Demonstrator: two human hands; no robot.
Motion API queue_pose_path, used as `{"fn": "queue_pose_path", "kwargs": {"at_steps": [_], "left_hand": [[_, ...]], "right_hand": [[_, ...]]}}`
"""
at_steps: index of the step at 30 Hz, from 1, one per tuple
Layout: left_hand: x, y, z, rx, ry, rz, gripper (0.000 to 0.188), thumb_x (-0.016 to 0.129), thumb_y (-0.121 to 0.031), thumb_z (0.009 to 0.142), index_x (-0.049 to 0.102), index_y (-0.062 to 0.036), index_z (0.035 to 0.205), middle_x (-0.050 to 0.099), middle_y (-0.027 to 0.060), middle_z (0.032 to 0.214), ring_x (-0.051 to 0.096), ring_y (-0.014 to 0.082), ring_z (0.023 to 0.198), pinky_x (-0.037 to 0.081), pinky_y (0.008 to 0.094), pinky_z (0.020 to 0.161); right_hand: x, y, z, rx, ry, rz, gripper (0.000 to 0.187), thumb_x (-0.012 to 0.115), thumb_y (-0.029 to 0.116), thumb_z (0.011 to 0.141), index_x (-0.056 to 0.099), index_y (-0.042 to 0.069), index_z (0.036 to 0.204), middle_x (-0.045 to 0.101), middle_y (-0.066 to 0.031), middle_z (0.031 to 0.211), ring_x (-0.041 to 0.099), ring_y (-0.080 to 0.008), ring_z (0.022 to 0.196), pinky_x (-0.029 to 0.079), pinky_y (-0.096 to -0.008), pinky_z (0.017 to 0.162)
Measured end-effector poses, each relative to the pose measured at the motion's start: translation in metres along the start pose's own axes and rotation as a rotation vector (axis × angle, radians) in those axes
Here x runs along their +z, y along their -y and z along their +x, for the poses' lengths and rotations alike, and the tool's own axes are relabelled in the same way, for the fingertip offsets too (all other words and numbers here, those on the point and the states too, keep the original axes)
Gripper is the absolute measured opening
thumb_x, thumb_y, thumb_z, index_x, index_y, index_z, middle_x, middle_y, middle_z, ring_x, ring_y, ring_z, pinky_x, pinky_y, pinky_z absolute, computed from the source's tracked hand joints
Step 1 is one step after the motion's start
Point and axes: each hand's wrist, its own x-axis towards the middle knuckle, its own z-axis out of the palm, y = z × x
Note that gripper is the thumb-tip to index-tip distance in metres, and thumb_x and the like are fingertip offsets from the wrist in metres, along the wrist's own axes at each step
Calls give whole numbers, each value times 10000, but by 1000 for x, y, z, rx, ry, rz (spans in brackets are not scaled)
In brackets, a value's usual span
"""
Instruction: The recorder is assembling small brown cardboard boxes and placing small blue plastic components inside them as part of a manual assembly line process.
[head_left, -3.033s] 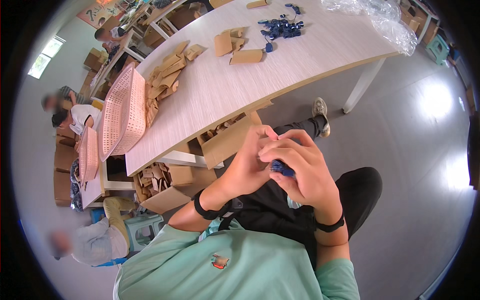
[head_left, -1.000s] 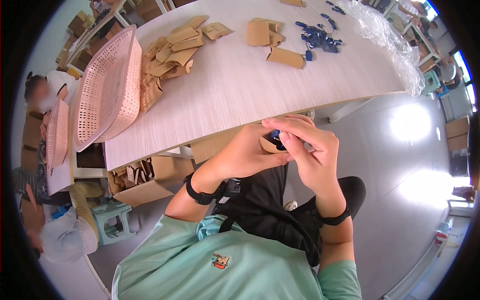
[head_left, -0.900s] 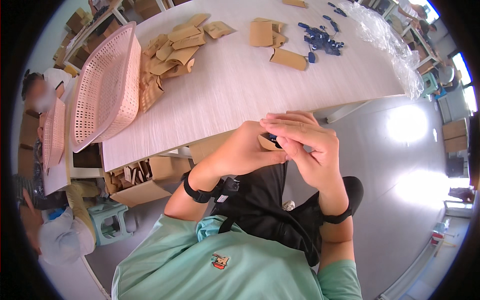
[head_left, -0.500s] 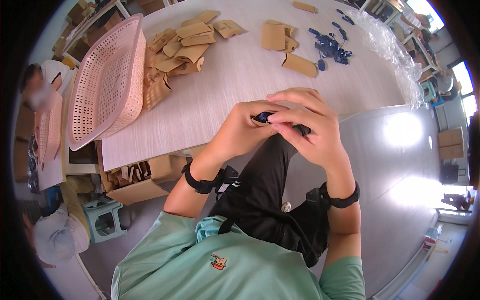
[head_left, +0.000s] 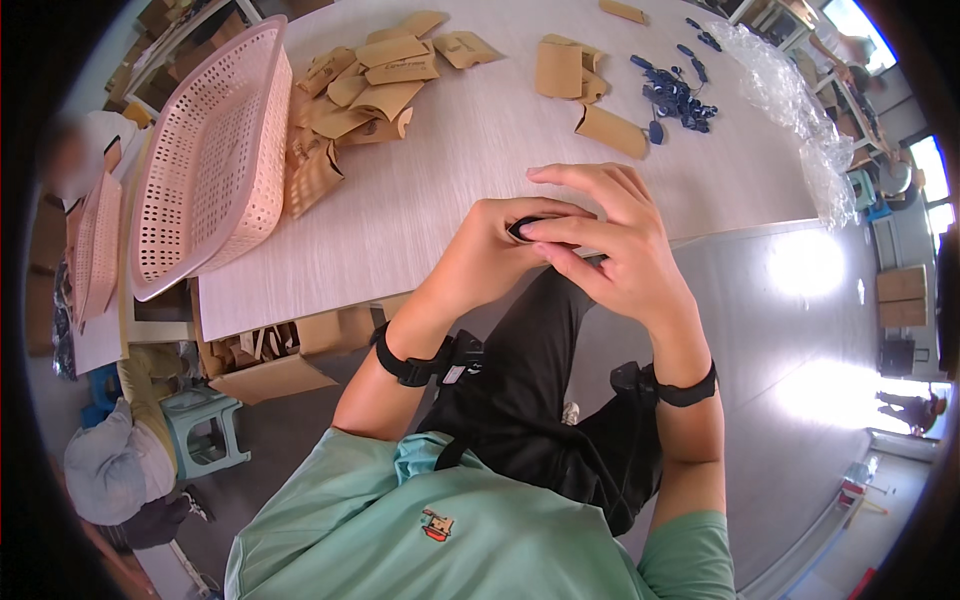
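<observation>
Above my lap, at the near table edge, my left hand (head_left: 492, 245) is curled closed around a small brown cardboard sleeve, mostly hidden by the fingers. A dark blue item (head_left: 519, 229) shows in its open end. My right hand (head_left: 615, 232) has its fingertips pressed on that item, with one finger stretched out above. Further back on the table lies a heap of similar dark blue items (head_left: 680, 100), perhaps with cords. Left of it rest several empty-looking brown cardboard sleeves (head_left: 558, 70). One more cardboard sleeve (head_left: 612, 131) lies nearer to me.
A pink perforated basket (head_left: 212, 150) stands at the table's left, beside a pile of brown cardboard sleeves (head_left: 385, 75). Clear plastic wrap (head_left: 790, 110) lies along the right edge. Under the table is an open carton (head_left: 275, 375); a teal stool (head_left: 205, 435) and people are to the left.
Less of the dark blue item shows at the sleeve's end now. My right fingertips have moved slightly left against it. My left hand keeps its hold.
</observation>
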Motion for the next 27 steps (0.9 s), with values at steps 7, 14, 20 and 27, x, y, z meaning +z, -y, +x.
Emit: {"fn": "queue_pose_path", "kwargs": {"at_steps": [7, 14, 20, 27], "left_hand": [[2, 1, -1, 31, -36, -25, 220, 695, 19, 819, 685, 45, 1037, 709, 74, 894, 621, 106, 823, 520, 266, 772], [0, 5, -2, -32, -26, 14, 239, 694, 23, 813, 685, 36, 1051, 700, 52, 870, 598, 80, 819, 510, 253, 757], [2, 0, -1, 4, -9, 12, 234, 686, 31, 817, 684, 37, 1051, 709, 55, 901, 601, 77, 852, 514, 257, 773], [5, 7, 0, 69, -85, 24, 319, 649, 43, 852, 608, 31, 1168, 657, 86, 1071, 566, 83, 975, 515, 268, 776]], "right_hand": [[-7, 5, -1, 71, -51, -11, 145, 782, 171, 709, 705, 128, 823, 639, 2, 1155, 592, -234, 987, 449, -368, 862], [-5, 9, -2, 40, -43, -102, 156, 785, 149, 687, 710, 130, 823, 623, -31, 1174, 591, -249, 1007, 449, -384, 872], [-2, 5, 0, -14, -28, -92, 152, 769, 165, 706, 726, 149, 850, 593, -17, 1184, 588, -236, 965, 442, -398, 863], [-11, 17, 3, 52, -72, -164, 230, 778, 136, 708, 722, 140, 931, 582, -58, 1246, 582, -272, 1022, 468, -385, 892]]}}
